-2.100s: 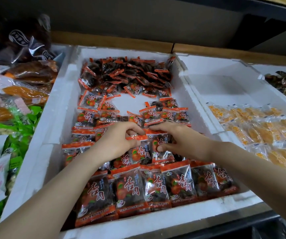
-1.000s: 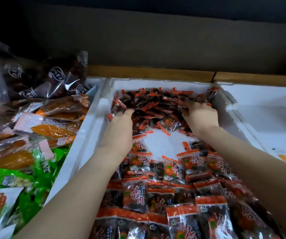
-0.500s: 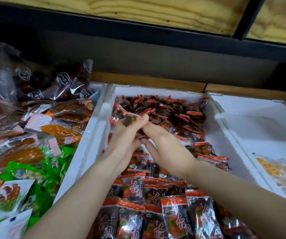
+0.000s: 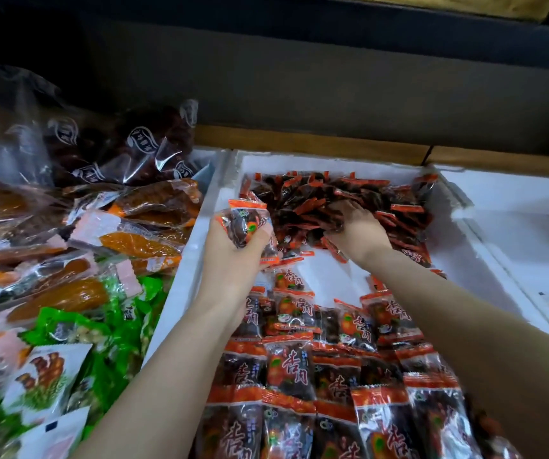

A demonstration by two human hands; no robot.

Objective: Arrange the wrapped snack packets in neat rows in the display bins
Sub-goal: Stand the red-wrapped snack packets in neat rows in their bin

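My left hand (image 4: 233,250) clutches packets (image 4: 246,223) at ten o'clock; my right hand (image 4: 359,228), grip hidden in the twelve-o'clock heap (image 4: 312,193), should gather few.

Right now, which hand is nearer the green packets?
Left. The left hand, gripping a few red packets, is just across the bin wall from the green packets; the right hand is farther right, in the loose heap.

- The left hand (image 4: 233,256), joined with the right at the near edge of the loose pile (image 4: 332,200) half a second ago, now grips a bunch of packets (image 4: 245,221), raised by the left wall of the bin (image 4: 193,246).
- The right hand (image 4: 356,226) has parted from it and reaches into the pile, fingers among the packets.
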